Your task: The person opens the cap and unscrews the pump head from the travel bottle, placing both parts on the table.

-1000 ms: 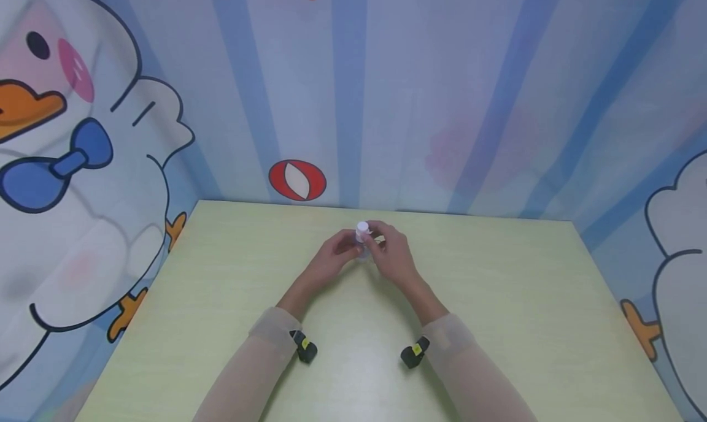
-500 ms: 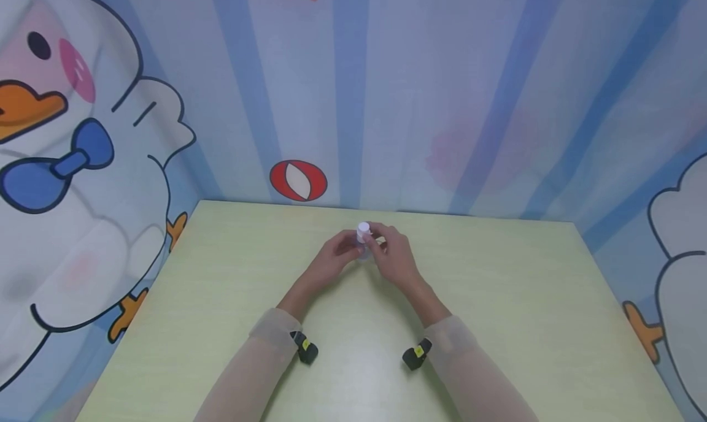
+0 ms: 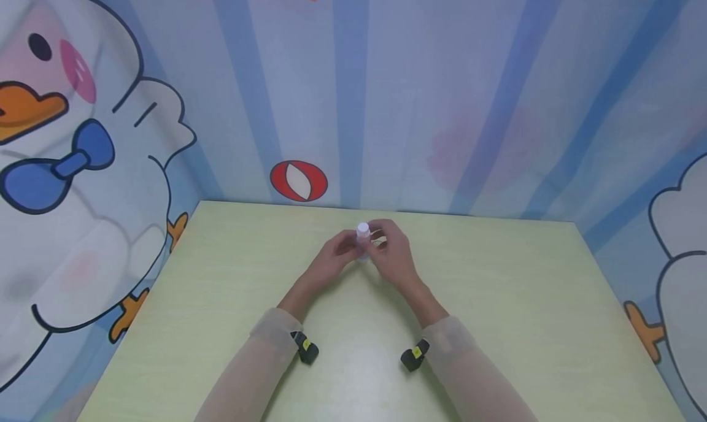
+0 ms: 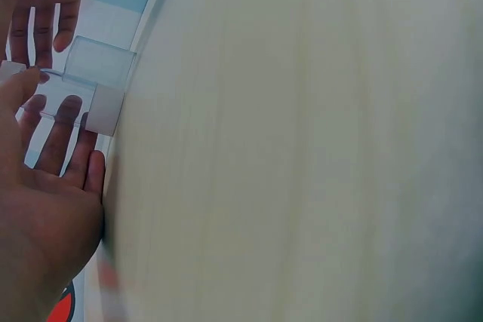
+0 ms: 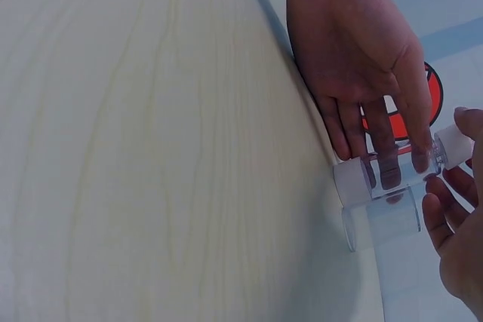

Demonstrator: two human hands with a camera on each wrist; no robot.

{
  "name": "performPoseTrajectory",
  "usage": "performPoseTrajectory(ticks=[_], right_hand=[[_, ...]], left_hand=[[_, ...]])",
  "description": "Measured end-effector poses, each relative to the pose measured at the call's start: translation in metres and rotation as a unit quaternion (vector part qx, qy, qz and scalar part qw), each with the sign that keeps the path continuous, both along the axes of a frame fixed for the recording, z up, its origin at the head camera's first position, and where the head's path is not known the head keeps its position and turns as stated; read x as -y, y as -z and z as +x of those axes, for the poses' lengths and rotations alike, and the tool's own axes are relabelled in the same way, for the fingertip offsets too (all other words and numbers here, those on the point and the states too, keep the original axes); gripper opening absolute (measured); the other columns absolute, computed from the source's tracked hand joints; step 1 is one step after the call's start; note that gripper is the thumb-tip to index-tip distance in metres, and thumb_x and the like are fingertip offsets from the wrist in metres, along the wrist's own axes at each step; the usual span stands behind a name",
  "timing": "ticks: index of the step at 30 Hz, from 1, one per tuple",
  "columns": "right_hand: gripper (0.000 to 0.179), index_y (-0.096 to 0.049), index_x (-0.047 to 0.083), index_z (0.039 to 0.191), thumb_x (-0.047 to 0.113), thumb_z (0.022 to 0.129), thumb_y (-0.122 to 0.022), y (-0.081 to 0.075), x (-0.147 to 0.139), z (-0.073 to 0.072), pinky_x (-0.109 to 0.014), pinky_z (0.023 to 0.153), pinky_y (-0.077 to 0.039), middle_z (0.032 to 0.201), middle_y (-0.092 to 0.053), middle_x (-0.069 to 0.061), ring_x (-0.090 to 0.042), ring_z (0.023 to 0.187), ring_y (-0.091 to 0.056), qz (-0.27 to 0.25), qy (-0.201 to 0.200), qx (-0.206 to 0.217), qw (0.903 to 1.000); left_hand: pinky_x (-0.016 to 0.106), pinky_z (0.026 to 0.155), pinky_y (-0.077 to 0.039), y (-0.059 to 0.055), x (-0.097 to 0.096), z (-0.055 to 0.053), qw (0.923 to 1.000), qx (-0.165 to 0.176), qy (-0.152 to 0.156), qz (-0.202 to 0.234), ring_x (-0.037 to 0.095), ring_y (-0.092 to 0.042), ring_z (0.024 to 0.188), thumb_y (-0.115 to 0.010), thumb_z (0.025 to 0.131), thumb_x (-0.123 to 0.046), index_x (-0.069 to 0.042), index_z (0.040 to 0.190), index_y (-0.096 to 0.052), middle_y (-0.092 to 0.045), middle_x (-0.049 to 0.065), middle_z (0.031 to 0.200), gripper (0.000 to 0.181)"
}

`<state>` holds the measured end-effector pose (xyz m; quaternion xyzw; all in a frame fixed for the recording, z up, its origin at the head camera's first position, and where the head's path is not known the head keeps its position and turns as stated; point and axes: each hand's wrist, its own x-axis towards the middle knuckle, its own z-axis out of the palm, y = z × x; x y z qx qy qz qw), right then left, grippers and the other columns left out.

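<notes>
A small clear bottle (image 5: 404, 173) with a white cap (image 5: 453, 146) and a white base (image 5: 352, 179) stands upright near the back of the table. My left hand (image 3: 329, 259) grips its clear body between thumb and fingers. At the top, my right hand (image 3: 394, 254) holds the cap, its thumb at the near side and its fingers curving behind. In the right wrist view the right thumb (image 5: 469, 121) lies against the cap. A clear cylindrical cup (image 4: 102, 62) is right beside the bottle, overlapping it in both wrist views.
The pale wooden table (image 3: 353, 360) ends at the back against a blue striped backdrop (image 3: 397, 103) with printed ducks and a red ball (image 3: 299, 181). Small black cameras (image 3: 307, 350) sit on both wrists.
My right fingers and thumb have shifted slightly around the top of the bottle, the thumb crossing further over its front. The left hand and the bottle stay in place.
</notes>
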<state>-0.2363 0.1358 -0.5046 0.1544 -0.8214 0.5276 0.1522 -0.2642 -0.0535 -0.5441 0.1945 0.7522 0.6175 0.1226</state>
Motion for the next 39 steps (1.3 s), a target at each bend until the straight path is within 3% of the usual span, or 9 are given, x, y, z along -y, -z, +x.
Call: performPoseTrajectory(ticks=[11, 28, 39], right_hand=[[0.03, -0.065, 0.003, 0.123, 0.013, 0.098, -0.078, -0.0022, 0.0012, 0.0002, -0.044, 0.081, -0.061, 0.119, -0.068, -0.012, -0.032, 0.104, -0.068, 0.011, 0.002, 0.013, 0.9999], [0.031, -0.064, 0.002, 0.131, 0.01, 0.102, -0.072, 0.0004, -0.0034, 0.0013, -0.042, 0.081, -0.062, 0.129, -0.069, -0.015, -0.032, 0.109, -0.069, 0.04, -0.014, 0.0, 0.9991], [0.03, -0.066, 0.002, 0.13, 0.011, 0.102, -0.072, -0.0037, -0.0044, 0.0035, -0.042, 0.079, -0.062, 0.127, -0.07, -0.015, -0.034, 0.107, -0.07, 0.033, -0.017, -0.003, 0.9993]], left_hand=[[0.041, 0.117, -0.047, -0.0005, -0.0002, 0.001, 1.0, -0.005, -0.003, -0.006, 0.019, -0.055, 0.141, -0.066, 0.107, -0.032, -0.025, 0.147, -0.058, -0.061, -0.004, 0.147, 0.041], [0.043, 0.118, -0.046, 0.0019, 0.001, 0.0004, 1.0, 0.0, 0.001, -0.004, 0.02, -0.054, 0.142, -0.067, 0.106, -0.036, -0.027, 0.146, -0.058, -0.06, -0.005, 0.148, 0.042], [0.044, 0.118, -0.046, 0.0003, 0.0005, 0.0001, 1.0, 0.001, -0.001, -0.007, 0.021, -0.053, 0.143, -0.067, 0.105, -0.04, -0.028, 0.147, -0.058, -0.059, -0.005, 0.15, 0.044]])
